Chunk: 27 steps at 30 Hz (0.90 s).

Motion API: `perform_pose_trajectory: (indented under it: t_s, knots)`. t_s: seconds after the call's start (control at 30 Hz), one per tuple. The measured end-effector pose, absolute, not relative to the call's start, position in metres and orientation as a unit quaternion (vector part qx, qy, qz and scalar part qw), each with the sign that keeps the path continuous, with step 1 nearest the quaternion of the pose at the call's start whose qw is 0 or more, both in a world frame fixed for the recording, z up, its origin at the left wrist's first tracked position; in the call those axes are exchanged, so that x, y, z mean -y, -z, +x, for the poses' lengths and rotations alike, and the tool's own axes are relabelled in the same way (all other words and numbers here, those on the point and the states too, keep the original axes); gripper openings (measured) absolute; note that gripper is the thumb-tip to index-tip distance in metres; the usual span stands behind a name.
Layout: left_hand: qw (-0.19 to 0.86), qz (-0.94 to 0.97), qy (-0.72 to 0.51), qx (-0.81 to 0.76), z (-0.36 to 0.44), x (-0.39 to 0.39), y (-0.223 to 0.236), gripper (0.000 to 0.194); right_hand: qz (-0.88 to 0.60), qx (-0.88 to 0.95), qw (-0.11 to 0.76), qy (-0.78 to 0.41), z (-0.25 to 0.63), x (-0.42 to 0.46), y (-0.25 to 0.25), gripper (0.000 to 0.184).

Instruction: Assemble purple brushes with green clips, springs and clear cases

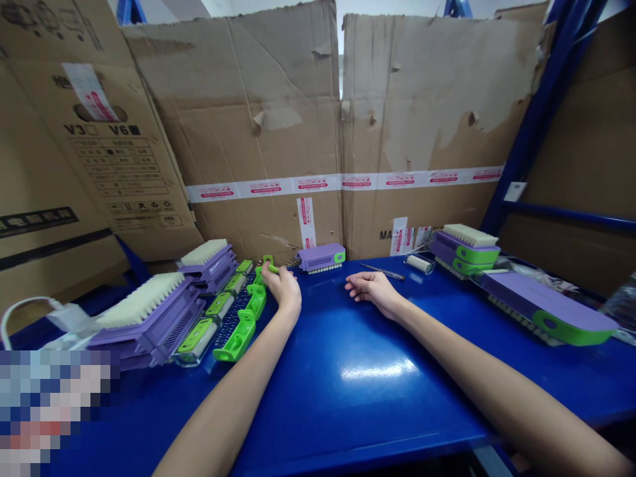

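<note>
My left hand (284, 289) reaches to the far end of a row of bright green plastic brackets (245, 324). Its thumb and fingers close on a small green plastic piece (271, 267) there. Dark coil springs (237, 311) lie along the left side of this row, beside several green-topped clear blocks (221, 303). My right hand (370, 289) hovers over or rests on the blue table; which one I cannot tell. Its fingers are loosely bent, a little apart, with nothing visible in them. Just beyond it lies a thin screwdriver-like tool (382, 271).
Stacked purple brush heads with cream bristles (144, 301) stand at left, near a white plug with cable (69, 317). A purple-green brush (322, 257) sits at the back. More brushes (546, 301) are at right. Cardboard sheets (258, 132) wall the back of the blue table (318, 404).
</note>
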State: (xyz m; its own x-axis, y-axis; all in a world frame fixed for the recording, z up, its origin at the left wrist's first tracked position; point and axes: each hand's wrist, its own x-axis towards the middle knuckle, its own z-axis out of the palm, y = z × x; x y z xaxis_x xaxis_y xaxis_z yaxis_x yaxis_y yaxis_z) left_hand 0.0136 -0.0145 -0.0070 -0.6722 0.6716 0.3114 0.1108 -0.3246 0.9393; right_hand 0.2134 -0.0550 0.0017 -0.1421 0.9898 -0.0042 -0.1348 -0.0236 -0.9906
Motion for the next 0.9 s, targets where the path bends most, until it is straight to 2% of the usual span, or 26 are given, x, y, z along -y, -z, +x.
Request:
perform_pose_trajectory:
  t_s: [0.33, 0.6, 0.67, 0.8, 0.9]
  knots:
    - [0.312, 0.323, -0.696, -0.561, 0.021, 0.015, 0.012, 0.039, -0.432, 0.497, 0.491, -0.571, 0.213, 0.056, -0.002, 0.007]
    - [0.281, 0.395, -0.685, -0.545, 0.016, 0.017, 0.014, 0.029, -0.427, 0.501, 0.491, -0.57, 0.214, 0.054, 0.0, 0.007]
    - [0.299, 0.404, -0.684, -0.528, 0.016, 0.018, 0.012, 0.036, -0.427, 0.503, 0.49, -0.569, 0.214, 0.054, 0.001, 0.008]
    - [0.358, 0.414, -0.68, -0.488, 0.016, 0.021, 0.007, 0.066, -0.427, 0.504, 0.49, -0.568, 0.214, 0.055, 0.0, 0.007]
    - [0.368, 0.427, -0.663, -0.492, 0.016, 0.022, 0.005, 0.075, -0.428, 0.501, 0.49, -0.571, 0.214, 0.056, -0.001, 0.006]
